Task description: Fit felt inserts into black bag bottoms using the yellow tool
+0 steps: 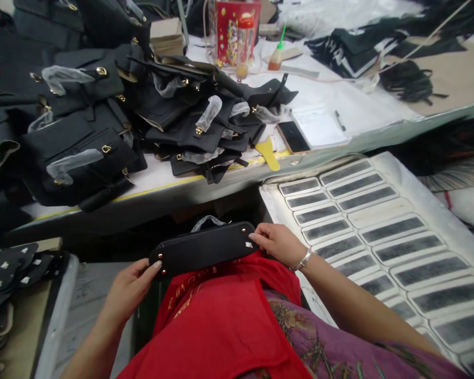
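Note:
An oblong black bag base (205, 250) with rounded ends, small gold studs and a white sticker near its right end lies above my lap. My left hand (128, 287) grips its left end, thumb on top near the studs. At the right end, my right hand (278, 243) pinches the edge between thumb and fingers. Just behind the base shows a plastic-wrapped handle (208, 221); whether a bag body hangs below is hidden. Black handbags (79, 152) with gold fittings and wrapped handles are heaped on the table before me.
On my right leans a pale board (379, 208) with rows of dark oblong strips. Black pieces with white stickers (8, 271) are stacked at my left. The white table (319, 142) carries a phone (293, 137), a yellow scraper (267, 153), a pen (340, 120) and a red bucket (225, 31).

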`<state>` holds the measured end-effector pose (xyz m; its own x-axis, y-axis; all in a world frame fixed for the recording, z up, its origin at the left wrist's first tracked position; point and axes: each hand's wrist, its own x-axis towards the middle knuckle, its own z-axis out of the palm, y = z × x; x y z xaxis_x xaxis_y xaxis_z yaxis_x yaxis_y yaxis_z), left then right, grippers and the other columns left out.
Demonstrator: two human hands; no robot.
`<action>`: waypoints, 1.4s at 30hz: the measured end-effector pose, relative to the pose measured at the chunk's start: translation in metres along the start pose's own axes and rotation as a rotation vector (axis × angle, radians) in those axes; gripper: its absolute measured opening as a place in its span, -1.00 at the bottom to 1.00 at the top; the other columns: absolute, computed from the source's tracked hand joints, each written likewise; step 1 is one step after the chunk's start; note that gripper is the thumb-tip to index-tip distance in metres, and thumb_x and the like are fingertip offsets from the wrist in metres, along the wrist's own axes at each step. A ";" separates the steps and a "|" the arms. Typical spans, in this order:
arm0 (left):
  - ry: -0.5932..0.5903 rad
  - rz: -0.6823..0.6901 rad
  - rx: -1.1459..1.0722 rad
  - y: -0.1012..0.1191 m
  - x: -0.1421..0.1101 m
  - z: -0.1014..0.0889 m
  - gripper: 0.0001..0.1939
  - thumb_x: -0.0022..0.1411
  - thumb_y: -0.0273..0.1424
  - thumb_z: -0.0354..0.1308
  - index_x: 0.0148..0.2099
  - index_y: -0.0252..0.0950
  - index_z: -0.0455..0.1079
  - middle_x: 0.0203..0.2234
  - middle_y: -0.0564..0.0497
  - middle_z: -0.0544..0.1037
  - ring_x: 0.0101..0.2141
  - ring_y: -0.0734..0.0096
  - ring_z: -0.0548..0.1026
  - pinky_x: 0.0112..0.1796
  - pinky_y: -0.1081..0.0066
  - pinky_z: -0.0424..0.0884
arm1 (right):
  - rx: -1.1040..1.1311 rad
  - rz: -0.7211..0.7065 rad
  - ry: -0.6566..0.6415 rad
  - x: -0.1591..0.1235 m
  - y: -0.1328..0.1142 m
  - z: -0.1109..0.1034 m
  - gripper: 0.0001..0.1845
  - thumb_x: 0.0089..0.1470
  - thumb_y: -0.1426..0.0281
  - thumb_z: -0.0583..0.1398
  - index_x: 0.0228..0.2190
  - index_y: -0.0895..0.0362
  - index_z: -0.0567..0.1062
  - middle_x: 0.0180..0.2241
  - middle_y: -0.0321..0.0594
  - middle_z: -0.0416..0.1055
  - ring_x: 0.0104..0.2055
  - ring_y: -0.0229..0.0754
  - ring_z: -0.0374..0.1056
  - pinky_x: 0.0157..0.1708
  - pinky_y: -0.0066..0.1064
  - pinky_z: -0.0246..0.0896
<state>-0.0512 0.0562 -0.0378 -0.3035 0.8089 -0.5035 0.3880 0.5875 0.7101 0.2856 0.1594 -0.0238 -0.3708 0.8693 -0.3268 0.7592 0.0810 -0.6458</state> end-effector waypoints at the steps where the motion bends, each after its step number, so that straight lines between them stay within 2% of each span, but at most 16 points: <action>1: -0.023 -0.018 -0.010 -0.001 0.002 0.001 -0.58 -0.01 -0.01 0.15 -0.44 -0.31 0.27 -0.80 0.22 0.11 -0.74 0.63 0.08 -0.71 0.62 -0.03 | 0.000 0.000 0.001 0.001 0.001 0.000 -0.70 0.10 0.25 0.09 -0.55 0.16 0.40 -0.58 -0.31 0.34 -0.55 -0.34 0.21 -0.52 -0.51 -0.05; 5: -0.003 -0.067 -0.092 -0.003 0.006 0.003 -0.57 0.00 -0.02 0.17 -0.47 -0.30 0.21 -0.79 0.22 0.14 -0.73 0.64 0.09 -0.70 0.63 -0.02 | 0.024 0.000 0.001 0.003 0.004 0.001 -0.71 0.09 0.25 0.11 -0.55 0.16 0.40 -0.59 -0.32 0.32 -0.54 -0.34 0.18 -0.52 -0.50 -0.08; 12: 0.008 -0.110 -0.293 -0.008 0.005 0.003 -0.63 -0.01 -0.09 0.21 -0.41 -0.30 0.26 -0.79 0.20 0.19 -0.74 0.64 0.08 -0.72 0.64 -0.01 | 0.149 -0.098 -0.032 0.002 0.013 0.001 -0.71 0.13 0.27 0.07 -0.53 0.17 0.37 -0.60 -0.35 0.27 -0.53 -0.35 0.15 -0.50 -0.51 -0.08; 19: 0.092 -0.078 -0.214 -0.020 0.008 0.006 -0.67 -0.01 -0.12 0.22 -0.36 -0.30 0.33 -0.76 0.18 0.22 -0.71 0.61 0.14 -0.70 0.63 0.06 | 0.102 -0.036 0.005 0.007 0.014 0.001 -0.72 0.09 0.28 0.11 -0.56 0.17 0.36 -0.62 -0.36 0.25 -0.57 -0.37 0.11 -0.52 -0.49 -0.11; 24: 0.099 -0.082 -0.201 -0.009 0.006 0.009 -0.61 -0.05 -0.08 0.23 -0.37 -0.31 0.33 -0.78 0.18 0.22 -0.72 0.60 0.14 -0.71 0.62 0.05 | 0.099 -0.033 0.019 0.006 0.015 0.002 -0.71 0.08 0.27 0.13 -0.58 0.17 0.35 -0.62 -0.36 0.25 -0.56 -0.37 0.10 -0.52 -0.50 -0.12; 29: 0.146 -0.057 -0.193 0.005 -0.003 0.011 -0.62 -0.03 -0.08 0.22 -0.37 -0.31 0.32 -0.78 0.18 0.21 -0.70 0.58 0.13 -0.69 0.61 0.06 | 0.137 -0.102 0.033 0.003 0.017 0.002 -0.73 0.13 0.27 0.09 -0.52 0.17 0.37 -0.59 -0.36 0.27 -0.54 -0.37 0.13 -0.48 -0.51 -0.07; 38: 0.086 -0.085 -0.023 -0.002 0.005 0.009 -0.58 -0.02 -0.01 0.16 -0.37 -0.29 0.32 -0.77 0.18 0.20 -0.69 0.55 0.14 -0.66 0.57 0.06 | 0.041 -0.031 -0.024 0.009 0.012 -0.004 -0.73 0.09 0.30 0.12 -0.57 0.17 0.36 -0.59 -0.33 0.30 -0.55 -0.37 0.13 -0.51 -0.49 -0.10; 40: 0.060 -0.081 0.100 -0.001 0.008 0.003 -0.56 0.00 0.03 0.12 -0.39 -0.28 0.33 -0.77 0.17 0.20 -0.70 0.53 0.14 -0.66 0.55 0.06 | 0.040 -0.021 -0.022 0.010 0.013 -0.004 -0.72 0.08 0.29 0.13 -0.59 0.17 0.35 -0.60 -0.34 0.29 -0.56 -0.37 0.13 -0.52 -0.49 -0.11; 42: 0.082 -0.035 0.333 0.004 0.010 -0.004 -0.54 -0.01 0.06 0.09 -0.39 -0.28 0.35 -0.73 0.12 0.26 -0.67 0.45 0.23 -0.62 0.50 0.13 | 0.041 -0.011 -0.015 0.010 0.015 -0.002 -0.70 0.07 0.27 0.13 -0.59 0.16 0.35 -0.61 -0.34 0.29 -0.57 -0.37 0.13 -0.53 -0.49 -0.12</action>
<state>-0.0562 0.0669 -0.0379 -0.3849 0.7921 -0.4738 0.6353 0.5998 0.4865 0.2940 0.1706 -0.0355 -0.3874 0.8610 -0.3295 0.7327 0.0707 -0.6768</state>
